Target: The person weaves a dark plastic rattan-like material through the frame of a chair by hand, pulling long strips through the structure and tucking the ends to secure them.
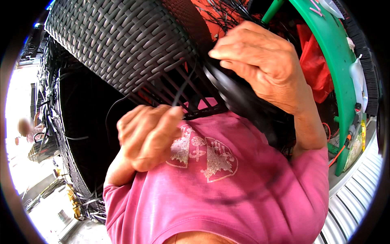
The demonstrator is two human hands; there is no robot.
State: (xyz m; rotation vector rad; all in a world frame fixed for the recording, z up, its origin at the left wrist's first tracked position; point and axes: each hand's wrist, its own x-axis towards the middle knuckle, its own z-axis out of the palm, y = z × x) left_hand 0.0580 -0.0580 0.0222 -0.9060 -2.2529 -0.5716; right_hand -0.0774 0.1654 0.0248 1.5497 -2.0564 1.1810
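Note:
A dark woven wicker piece slants across the upper left in front of me. Its near edge ends in open bars with no weave over them. My left hand is closed by my chest, left of those bars. A thin black plastic strip runs up from its thumb and fingertips toward the weave. My right hand is raised right of the wicker piece with thumb and fingers pinched together. What it holds, if anything, is hidden at the fingertips. Below it, dark strips are smeared by motion.
At the right stands a green curved table edge, with red sheeting beside it. A tool with an orange cord hangs there. Loose black strips lie at the top. Another large woven piece stands at left.

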